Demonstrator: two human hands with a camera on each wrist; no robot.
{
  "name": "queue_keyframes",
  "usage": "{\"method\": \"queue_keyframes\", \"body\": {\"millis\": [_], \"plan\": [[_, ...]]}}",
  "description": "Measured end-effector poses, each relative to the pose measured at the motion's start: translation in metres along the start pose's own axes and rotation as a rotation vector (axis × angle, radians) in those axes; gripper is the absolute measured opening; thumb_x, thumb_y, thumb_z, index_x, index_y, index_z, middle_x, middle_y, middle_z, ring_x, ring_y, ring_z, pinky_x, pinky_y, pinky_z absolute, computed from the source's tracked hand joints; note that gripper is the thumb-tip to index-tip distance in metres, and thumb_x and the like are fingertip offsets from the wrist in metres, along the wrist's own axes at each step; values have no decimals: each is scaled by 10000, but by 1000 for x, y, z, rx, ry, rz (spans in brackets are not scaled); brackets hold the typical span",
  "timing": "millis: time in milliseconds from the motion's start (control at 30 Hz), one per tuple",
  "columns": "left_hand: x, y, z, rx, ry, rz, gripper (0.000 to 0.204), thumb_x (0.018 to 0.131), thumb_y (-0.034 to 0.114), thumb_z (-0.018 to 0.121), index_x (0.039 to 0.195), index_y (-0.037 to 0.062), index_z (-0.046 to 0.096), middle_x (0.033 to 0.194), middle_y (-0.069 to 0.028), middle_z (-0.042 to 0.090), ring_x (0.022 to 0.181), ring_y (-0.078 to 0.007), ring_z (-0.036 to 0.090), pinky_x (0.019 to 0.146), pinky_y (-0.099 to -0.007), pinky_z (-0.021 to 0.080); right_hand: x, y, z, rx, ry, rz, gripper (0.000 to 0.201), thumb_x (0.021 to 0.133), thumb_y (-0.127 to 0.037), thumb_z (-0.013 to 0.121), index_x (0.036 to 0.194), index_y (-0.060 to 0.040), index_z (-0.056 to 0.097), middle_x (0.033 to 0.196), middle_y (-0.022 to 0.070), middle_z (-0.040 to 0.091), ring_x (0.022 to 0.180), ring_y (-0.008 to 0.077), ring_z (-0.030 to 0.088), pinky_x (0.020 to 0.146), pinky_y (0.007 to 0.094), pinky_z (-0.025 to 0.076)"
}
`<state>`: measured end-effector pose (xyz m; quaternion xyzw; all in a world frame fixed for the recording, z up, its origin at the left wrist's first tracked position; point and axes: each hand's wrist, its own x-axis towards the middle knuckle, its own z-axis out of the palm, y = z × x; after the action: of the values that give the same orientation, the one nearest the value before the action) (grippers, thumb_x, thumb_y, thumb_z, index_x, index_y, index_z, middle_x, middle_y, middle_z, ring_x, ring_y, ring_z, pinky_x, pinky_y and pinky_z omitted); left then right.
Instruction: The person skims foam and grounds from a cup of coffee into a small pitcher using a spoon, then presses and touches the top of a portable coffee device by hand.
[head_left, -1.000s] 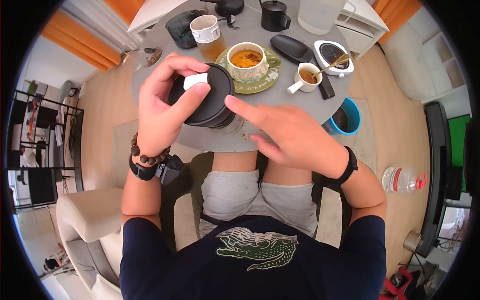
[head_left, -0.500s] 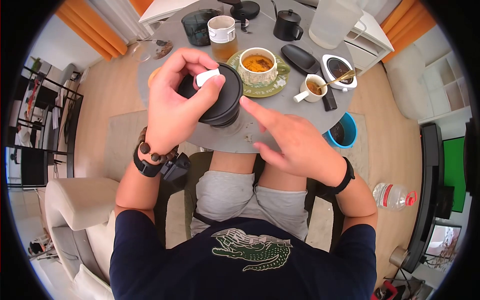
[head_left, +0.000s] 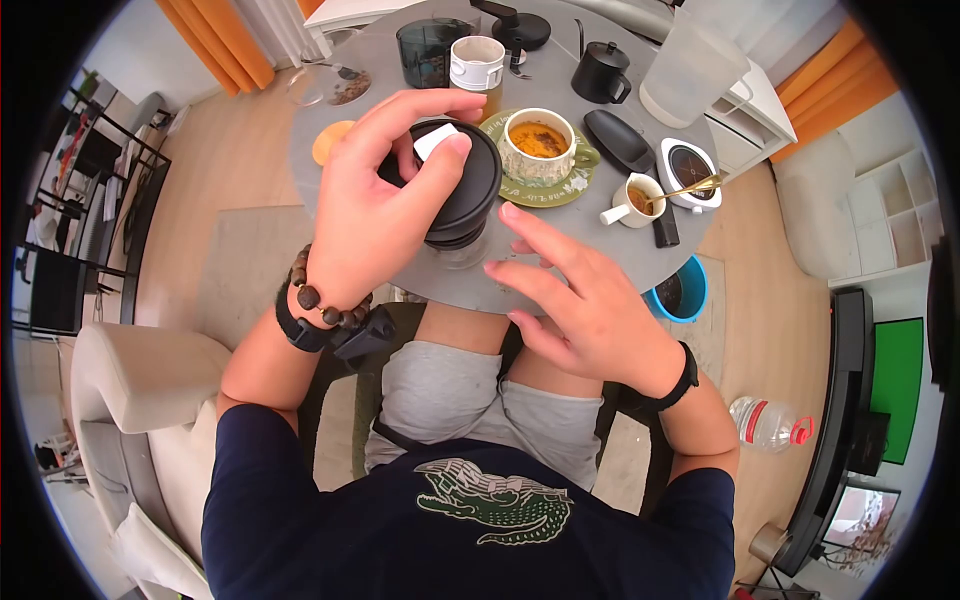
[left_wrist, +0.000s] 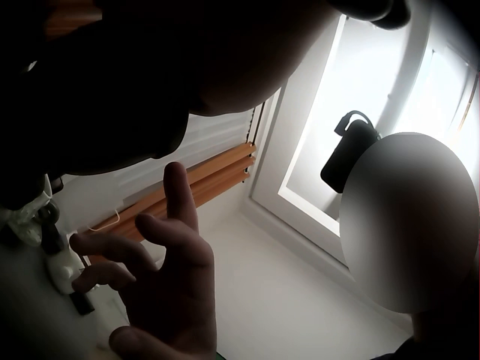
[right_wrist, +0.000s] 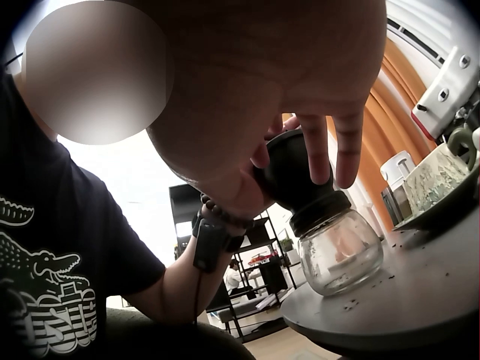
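Note:
A coffee grinder with a black upper body (head_left: pixel 470 190) and a clear glass jar (right_wrist: pixel 341 255) below stands on the round grey table (head_left: pixel 400 270) near its front edge. My left hand (head_left: pixel 385 190) is over its top, thumb and fingers pinching a small white block-like piece (head_left: pixel 435 142) there. Right of the grinder is my right hand (head_left: pixel 585 310), its fingers loosely spread and holding nothing. The index fingertip lies close to the black rim. In the right wrist view, the right fingers (right_wrist: pixel 347 150) overlap the black body. The left wrist view shows the raised right hand (left_wrist: pixel 169 277) from below.
Behind the grinder, a textured cup (head_left: pixel 540 160) sits on a green saucer (head_left: pixel 560 195). Rightward are a small white cup (head_left: pixel 635 203) with a gold spoon, a scale (head_left: pixel 690 175) and a black dish (head_left: pixel 620 140). A black kettle (head_left: pixel 600 72) and clear pitcher (head_left: pixel 690 75) stand farther back.
The head view has shifted, moving the table rightward and slightly down. My right index fingertip has dropped slightly along the grinder's rim, and the right fingers are more spread. The left hand keeps its pinch.

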<state>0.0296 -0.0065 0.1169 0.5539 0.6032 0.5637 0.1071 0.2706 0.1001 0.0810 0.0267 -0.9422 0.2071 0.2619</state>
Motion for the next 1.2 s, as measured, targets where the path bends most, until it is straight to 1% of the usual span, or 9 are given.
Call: {"method": "queue_keyframes", "body": {"millis": [100, 200, 267, 367, 500, 567, 667, 867, 1200], "plan": [[1, 0, -3, 34, -14, -8, 312, 1041, 110, 725, 1340, 69, 805, 1308, -27, 797, 870, -60, 474, 801, -230, 426, -1, -2, 0, 24, -4, 19, 627, 810, -19, 851, 1408, -112, 688, 1726, 189, 501, 1231, 358, 729, 953, 443, 634], [6, -5, -5, 125, -16, 48, 271, 1038, 108, 727, 1285, 59, 827, 1334, -64, 794, 965, -100, 592, 898, -266, 490, -1, -3, -1, 40, -14, 34, 603, 826, -33, 830, 1403, -113, 673, 1720, 164, 514, 1256, 378, 715, 948, 465, 625], [9, -16, -4, 146, -11, 179, 239, 1051, 115, 717, 1246, 42, 835, 1364, -98, 781, 1162, -182, 688, 1052, -337, 521, -1, -3, -1, 43, -22, 35, 597, 830, -34, 828, 1401, -112, 674, 1720, 164, 515, 1250, 374, 717, 939, 464, 624], [13, -22, -8, 167, -52, 216, 226, 1071, 120, 700, 1232, 29, 831, 1403, -129, 764, 1320, -260, 690, 1157, -399, 501, 0, -2, -2, 47, -40, 34, 581, 839, -35, 820, 1397, -109, 675, 1716, 164, 520, 1239, 367, 721, 924, 458, 621], [16, -25, -8, 26, -130, 198, 221, 1090, 133, 686, 1226, 17, 815, 1429, -142, 755, 1325, -259, 686, 1157, -397, 504, 0, -4, -3, 26, -47, 29, 573, 845, -34, 815, 1397, -105, 675, 1713, 164, 523, 1232, 363, 725, 922, 456, 619], [18, -26, -11, -252, -273, 72, 228, 1098, 140, 671, 1231, 0, 793, 1444, -160, 750, 1336, -269, 683, 1186, -416, 492, 0, -4, -3, 25, -51, 29, 576, 844, -32, 815, 1398, -103, 674, 1712, 166, 523, 1233, 364, 725, 928, 459, 620], [20, -27, -19, -324, -403, 36, 234, 1095, 135, 656, 1231, -12, 777, 1421, -175, 761, 1340, -296, 688, 1196, -447, 501, 0, -4, -3, 22, -32, 9, 651, 797, 0, 870, 1416, -111, 706, 1722, 207, 509, 1212, 343, 756, 970, 428, 649], [25, -30, -21, -323, -492, 235, 262, 1053, 106, 660, 1246, -18, 786, 1287, -185, 817, 1382, -343, 673, 1206, -486, 508, -1, -6, 1, 42, 4, -24, 628, 826, -19, 833, 1425, -106, 664, 1727, 172, 509, 1337, 378, 694, 968, 474, 622], [14, -19, -16, -413, -499, 108, 435, 1040, 156, 695, 1430, -28, 747, 1250, -168, 832, 1325, -287, 706, 1198, -443, 508, -1, -5, 3, 21, 1, -9, 631, 819, -20, 833, 1423, -113, 675, 1739, 151, 502, 1294, 377, 708, 958, 475, 623]]}}
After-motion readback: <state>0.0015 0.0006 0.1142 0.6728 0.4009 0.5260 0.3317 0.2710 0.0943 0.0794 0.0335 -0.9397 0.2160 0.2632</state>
